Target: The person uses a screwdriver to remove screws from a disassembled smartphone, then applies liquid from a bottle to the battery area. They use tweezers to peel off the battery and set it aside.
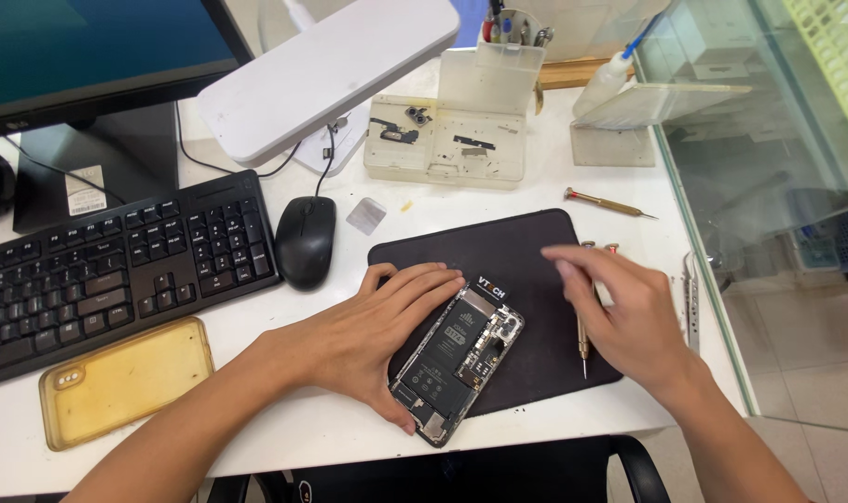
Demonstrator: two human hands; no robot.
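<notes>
I see my left hand [373, 340] lying flat against the opened smartphone with its black battery and bare circuit boards [458, 361], fingers spread over its upper left edge and thumb curled at its lower corner, bracing it rather than lifting it. The phone lies on the front left part of the dark, matte rectangular work mat [512, 256], its long axis running diagonally from near-left to far-right. My right hand [629, 321] hovers just right of the phone with fingers loosely curled and holding nothing that I can make out. The thin, metal-shafted screwdriver [582, 346] lies on the mat partly under that hand, its shaft pointing toward me, roughly at right angles to the counter's near edge. So the phone sits to the left of my right hand, the driver directly beneath it.

Further out, a second slim screwdriver with a copper-coloured handle [608, 203] rests on the white counter [303, 428], and a yellowed, soft translucent phone case [126, 380] lies below the black keyboard [116, 265].
</notes>
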